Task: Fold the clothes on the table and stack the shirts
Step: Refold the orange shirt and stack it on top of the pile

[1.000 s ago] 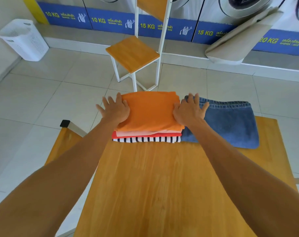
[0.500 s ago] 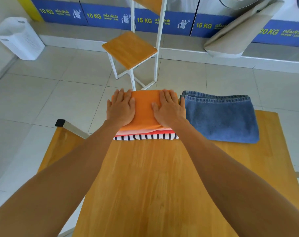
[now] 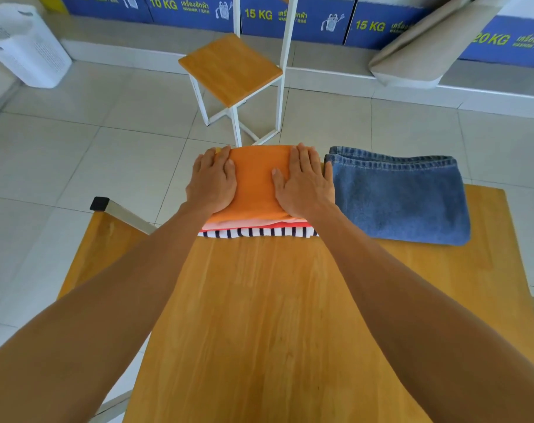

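Note:
A stack of folded shirts sits at the far edge of the wooden table [image 3: 259, 315]. An orange shirt [image 3: 255, 184] lies on top, over a pink and a red layer, with a black-and-white striped shirt [image 3: 259, 232] at the bottom. My left hand [image 3: 212, 181] lies flat, palm down, on the left part of the orange shirt. On its right part my right hand [image 3: 304, 183] lies flat in the same way. Neither hand grips the cloth. Folded blue jeans [image 3: 400, 193] rest just right of the stack.
A wooden chair with a white frame [image 3: 230, 67] stands on the tiled floor beyond the table. A white laundry basket [image 3: 24, 45] is at the far left. Washing machines with blue labels line the back wall, and a beige board [image 3: 427, 47] leans there.
Both hands slid inward from the outer edges of the orange shirt onto its top, then spread slightly apart again. The view has shifted a little closer to the stack.

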`<action>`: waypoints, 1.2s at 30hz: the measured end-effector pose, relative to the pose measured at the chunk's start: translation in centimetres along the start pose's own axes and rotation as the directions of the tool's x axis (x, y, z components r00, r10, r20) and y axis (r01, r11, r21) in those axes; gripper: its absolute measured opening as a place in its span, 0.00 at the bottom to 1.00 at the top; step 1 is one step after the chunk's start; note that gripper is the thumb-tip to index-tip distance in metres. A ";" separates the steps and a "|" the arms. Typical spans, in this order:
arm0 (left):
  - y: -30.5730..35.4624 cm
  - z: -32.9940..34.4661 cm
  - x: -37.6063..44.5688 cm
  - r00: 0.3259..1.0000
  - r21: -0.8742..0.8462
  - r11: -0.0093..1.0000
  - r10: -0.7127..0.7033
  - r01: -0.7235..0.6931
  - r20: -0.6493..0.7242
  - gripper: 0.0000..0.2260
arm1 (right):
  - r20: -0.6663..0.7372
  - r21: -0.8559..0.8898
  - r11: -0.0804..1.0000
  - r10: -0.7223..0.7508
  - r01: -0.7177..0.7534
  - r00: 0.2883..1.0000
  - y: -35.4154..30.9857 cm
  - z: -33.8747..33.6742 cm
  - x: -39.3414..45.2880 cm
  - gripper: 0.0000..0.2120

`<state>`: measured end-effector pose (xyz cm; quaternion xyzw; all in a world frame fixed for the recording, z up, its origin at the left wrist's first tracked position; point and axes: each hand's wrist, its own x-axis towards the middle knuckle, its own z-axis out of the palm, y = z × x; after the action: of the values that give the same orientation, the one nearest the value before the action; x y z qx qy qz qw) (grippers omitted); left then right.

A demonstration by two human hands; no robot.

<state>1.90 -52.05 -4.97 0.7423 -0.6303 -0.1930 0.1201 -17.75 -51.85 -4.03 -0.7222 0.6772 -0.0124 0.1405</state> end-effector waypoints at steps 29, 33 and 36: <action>0.4 -0.6 -0.3 0.993 0.048 0.995 -0.091 0.088 0.072 0.24 | 0.001 -0.014 1.000 0.010 -0.010 1.000 -0.3 0.2 0.5 0.38; 0.6 -0.9 0.3 0.988 0.060 0.994 -0.098 0.091 0.121 0.24 | -0.001 -0.025 0.999 0.024 -0.024 1.000 -0.6 -0.1 0.5 0.38; 1.0 -1.3 1.0 0.971 0.157 0.982 -0.132 0.101 0.200 0.24 | 0.021 -0.032 0.999 0.023 -0.022 1.000 -0.5 -0.2 0.4 0.37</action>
<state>1.74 -53.28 -3.48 0.7604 -0.6070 -0.2306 -0.0130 -17.24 -52.25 -3.75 -0.7168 0.6838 0.0077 0.1361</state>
